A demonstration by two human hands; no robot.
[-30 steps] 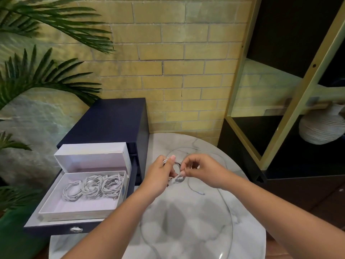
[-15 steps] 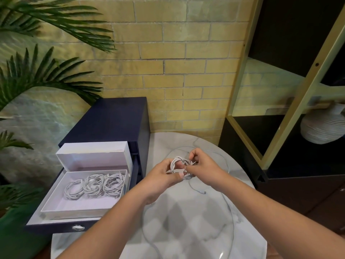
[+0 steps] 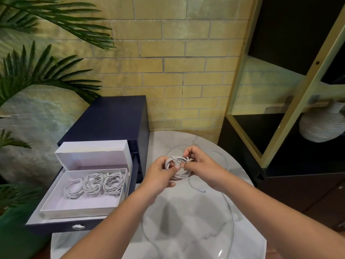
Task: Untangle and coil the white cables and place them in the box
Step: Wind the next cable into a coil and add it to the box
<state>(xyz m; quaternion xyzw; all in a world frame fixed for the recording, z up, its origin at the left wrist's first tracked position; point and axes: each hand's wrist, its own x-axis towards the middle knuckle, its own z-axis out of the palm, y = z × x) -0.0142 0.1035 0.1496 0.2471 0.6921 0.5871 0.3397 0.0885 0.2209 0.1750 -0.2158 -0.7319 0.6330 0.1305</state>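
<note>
Marble tabletop [image 3: 186, 212], brick wall behind; left hand [image 3: 158, 176] and right hand [image 3: 203, 168] both pinch coiled white cable [image 3: 177, 165] above table, loose tail [image 3: 196, 187] trailing; white box [image 3: 56, 206] in open drawer [image 3: 56, 224] holds three coils [image 3: 93, 184].

Single head-worn view, wide-angle, facing forward and down.
It looks from close above onto the marble table [image 3: 186, 221]; the white box [image 3: 78, 212] lies at left, the brick wall [image 3: 177, 71] ahead, a shelf unit [image 3: 316, 62] at right.
</note>
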